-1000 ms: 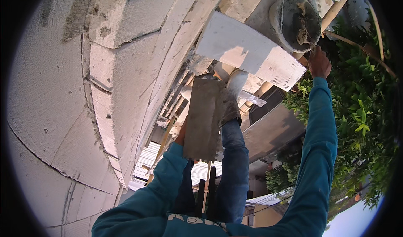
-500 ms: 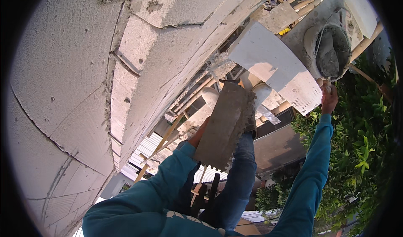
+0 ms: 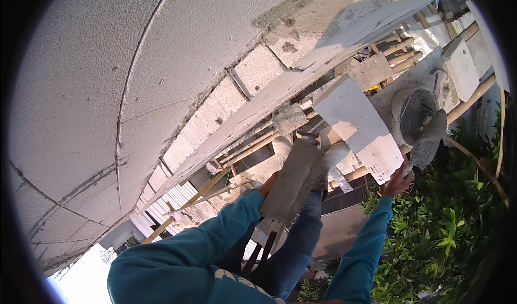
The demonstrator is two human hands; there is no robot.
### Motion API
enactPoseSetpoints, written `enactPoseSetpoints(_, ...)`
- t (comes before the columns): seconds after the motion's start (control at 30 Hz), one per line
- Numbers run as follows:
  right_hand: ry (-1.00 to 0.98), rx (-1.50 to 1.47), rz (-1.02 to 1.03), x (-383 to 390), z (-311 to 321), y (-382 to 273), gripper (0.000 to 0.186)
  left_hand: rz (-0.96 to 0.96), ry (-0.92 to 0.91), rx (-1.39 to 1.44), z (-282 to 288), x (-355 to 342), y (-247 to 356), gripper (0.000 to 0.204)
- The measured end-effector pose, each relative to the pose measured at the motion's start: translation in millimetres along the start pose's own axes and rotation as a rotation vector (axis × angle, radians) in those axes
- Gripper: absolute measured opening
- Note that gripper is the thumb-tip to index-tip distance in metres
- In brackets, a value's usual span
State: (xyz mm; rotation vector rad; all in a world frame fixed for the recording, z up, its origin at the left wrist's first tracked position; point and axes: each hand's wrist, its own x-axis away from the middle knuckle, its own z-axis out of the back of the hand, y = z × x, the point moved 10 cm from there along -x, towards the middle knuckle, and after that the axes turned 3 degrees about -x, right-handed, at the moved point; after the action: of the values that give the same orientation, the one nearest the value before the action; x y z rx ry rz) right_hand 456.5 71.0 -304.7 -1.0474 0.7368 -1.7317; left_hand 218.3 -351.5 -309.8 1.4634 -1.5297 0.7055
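My left hand (image 3: 267,184) is closed on a notched trowel (image 3: 293,177), whose broad grey plate lies slantwise above my legs, its toothed edge facing right. The plate hides most of its handle and some of my fingers. Out to the right, my right hand (image 3: 397,182) grips the handle of a small trowel (image 3: 429,142) with a mortar-coated grey blade. That blade is tilted over the near right rim of a round bucket (image 3: 399,104). Wet grey mortar (image 3: 417,112) lies inside the bucket.
A wall of pale blocks (image 3: 177,77) with mortar joints runs along the left. A large white block (image 3: 355,123) lies beside the bucket, and a smaller one (image 3: 461,69) beyond it. Bamboo poles (image 3: 471,99) and boards form the scaffold. Green foliage (image 3: 447,234) fills the lower right.
The small trowel's blade has come up out of the bucket to its rim. My view has shifted, so the wall and bucket appear displaced. The notched trowel stays in my left hand.
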Motion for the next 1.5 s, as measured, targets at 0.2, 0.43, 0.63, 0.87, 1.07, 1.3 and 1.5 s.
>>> enactPoseSetpoints(0.2, -0.150, -0.148, 0.128, 114.1, -65.9, -115.0, 0.026, -0.030, 0.049, -0.019, 10.4, 67.1, 12.6, 0.046)
enactPoseSetpoints(0.43, -0.395, -0.243, 0.101, 235.4, -196.9, -225.5, 0.033, -0.094, 0.116, -0.061, 42.4, 160.4, 49.2, 0.047)
enactPoseSetpoints(0.63, -0.341, -0.058, 0.095, 307.3, -274.5, -287.4, 0.049, -0.135, 0.158, -0.107, 77.1, 221.6, 69.9, 0.047)
enactPoseSetpoints(0.87, -0.328, -0.108, 0.219, 357.9, -271.0, -340.0, 0.052, -0.110, 0.163, 0.009, 104.4, 276.0, 61.8, 0.051)
enactPoseSetpoints(1.07, -0.492, -0.377, 0.038, 395.3, -269.4, -307.3, 0.043, -0.081, 0.128, -0.002, 93.8, 301.6, 71.9, 0.052)
enactPoseSetpoints(1.3, -0.395, -0.442, 0.069, 427.7, -297.7, -304.1, 0.059, -0.083, 0.222, -0.034, 131.5, 318.7, 60.7, 0.050)
enactPoseSetpoints(1.5, -0.510, -0.356, 0.122, 482.1, -252.6, -319.5, 0.049, -0.085, 0.231, -0.037, 127.9, 330.6, 60.5, 0.049)
